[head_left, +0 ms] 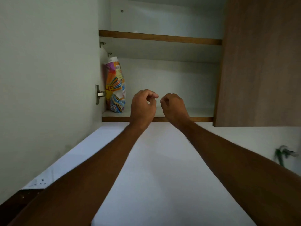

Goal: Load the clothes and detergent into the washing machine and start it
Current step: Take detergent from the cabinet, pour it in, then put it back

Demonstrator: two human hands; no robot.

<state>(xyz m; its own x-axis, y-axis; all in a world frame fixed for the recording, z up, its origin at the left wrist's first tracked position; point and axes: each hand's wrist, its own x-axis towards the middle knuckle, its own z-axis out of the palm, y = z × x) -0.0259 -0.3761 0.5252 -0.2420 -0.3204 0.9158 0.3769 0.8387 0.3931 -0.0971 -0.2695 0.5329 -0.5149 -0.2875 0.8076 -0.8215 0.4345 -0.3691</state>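
A colourful detergent bag (116, 85) stands upright on the lower shelf (200, 112) of an open wall cupboard, pushed against its left side. Both my arms reach up in front of that shelf. My left hand (143, 104) hovers just right of the bag, fingers loosely curled, holding nothing. My right hand (174, 106) is close beside it, fingers also curled and empty. Neither hand touches the bag. No clothes or washing machine are in view.
The cupboard's brown door (260, 62) stands open on the right. An upper shelf (160, 37) with a wooden edge shows nothing on it. A metal hinge (99, 94) sits at the left edge. A white wall runs below, with a socket (39, 181) at lower left.
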